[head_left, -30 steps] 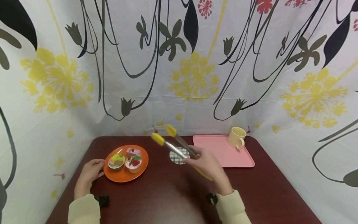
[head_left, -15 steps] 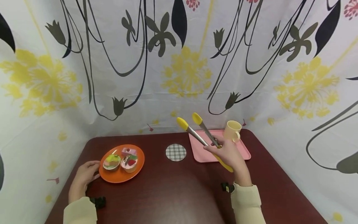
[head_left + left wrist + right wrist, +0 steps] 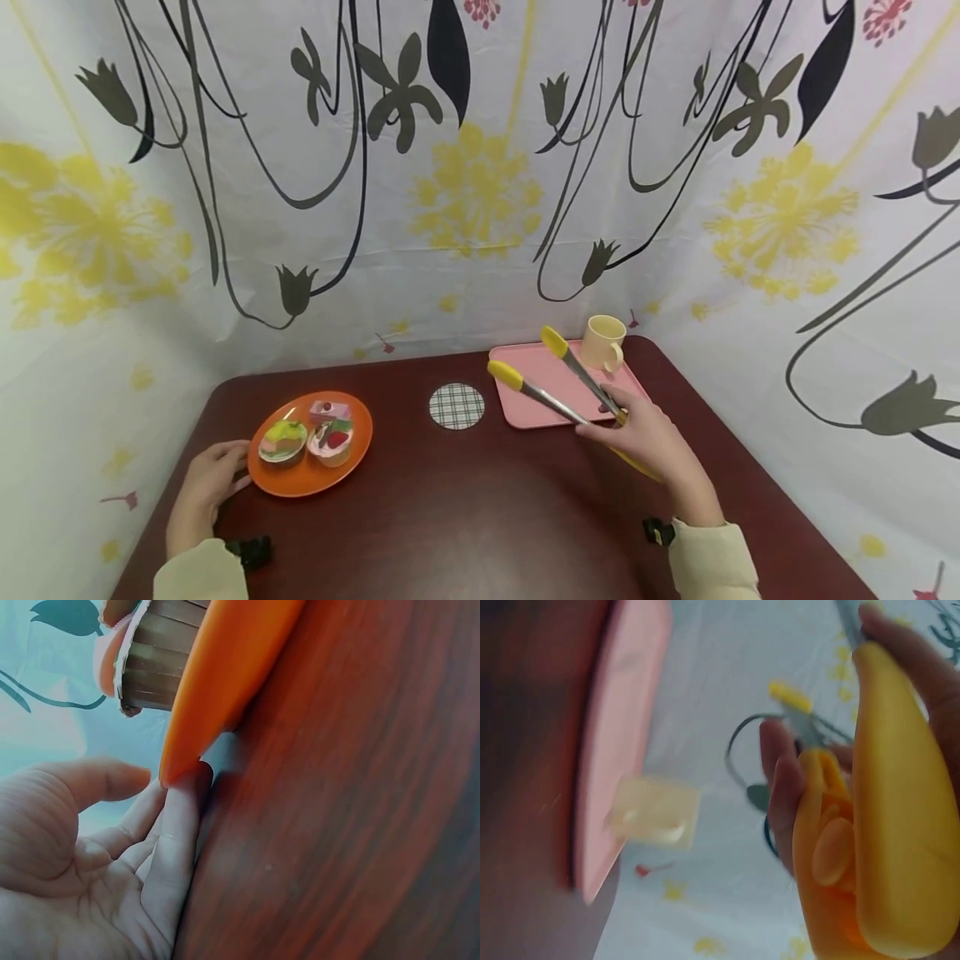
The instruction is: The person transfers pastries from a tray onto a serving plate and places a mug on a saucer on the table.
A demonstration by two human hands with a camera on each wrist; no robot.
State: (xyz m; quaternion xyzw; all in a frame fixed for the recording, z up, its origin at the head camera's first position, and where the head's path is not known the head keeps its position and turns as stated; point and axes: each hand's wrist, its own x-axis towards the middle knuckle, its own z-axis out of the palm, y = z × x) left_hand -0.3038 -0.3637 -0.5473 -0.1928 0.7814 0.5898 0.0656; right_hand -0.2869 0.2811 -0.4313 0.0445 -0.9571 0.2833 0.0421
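My left hand (image 3: pixel 208 482) is at the left rim of an orange plate (image 3: pixel 294 482). In the left wrist view its nearly straight fingers touch the rim from below, and the thumb (image 3: pixel 112 782) stands slightly apart. On the plate sit two cupcakes, one yellow-topped (image 3: pixel 282 442) and one with a strawberry (image 3: pixel 331 443), plus a pink cake slice (image 3: pixel 330 411). My right hand (image 3: pixel 651 435) grips metal tongs (image 3: pixel 551 402) by their yellow handles (image 3: pixel 907 817). The tongs' yellow tips are spread with nothing between them, overlapping the pink tray (image 3: pixel 551 379) in the head view.
A pale yellow mug (image 3: pixel 600 343) stands at the tray's back right corner. Between plate and tray lies a round checked coaster (image 3: pixel 457 407). A flower-printed cloth (image 3: pixel 480 283) hangs behind the dark red table (image 3: pixel 420 517).
The tongs have moved right with my right hand, from over the coaster to in front of the tray. My left hand stays at the plate's rim. The head view has shifted.
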